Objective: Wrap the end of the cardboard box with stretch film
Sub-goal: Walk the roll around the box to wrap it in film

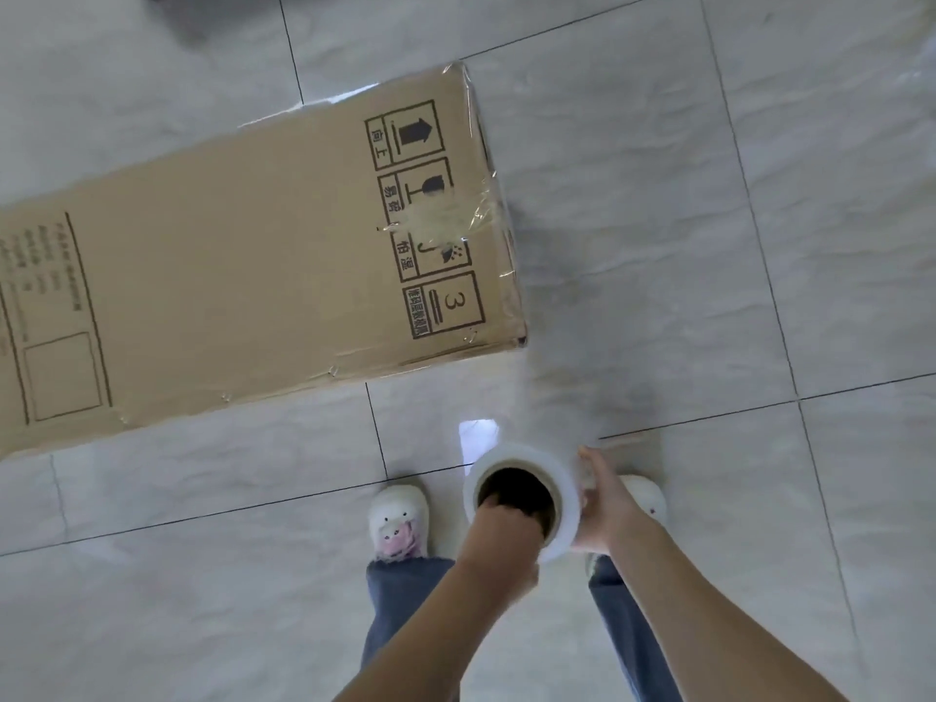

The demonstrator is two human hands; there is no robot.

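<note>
Likely a home: glossy tiled floor [658,245], fluffy slippers [397,519].

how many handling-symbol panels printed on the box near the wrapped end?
4, in a column on the top face of the cardboard box: up-arrow panel farthest, fragile-glass panel next, umbrella panel partly under bunched stretch film, stack-limit "3" panel nearest. Other faces are hidden.

cardboard box [243,276] blocks left, tiled floor [709,245] open right

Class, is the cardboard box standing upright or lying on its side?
Lying down. The box rests lengthwise on the floor, and its printed up arrow points along the floor.
</note>
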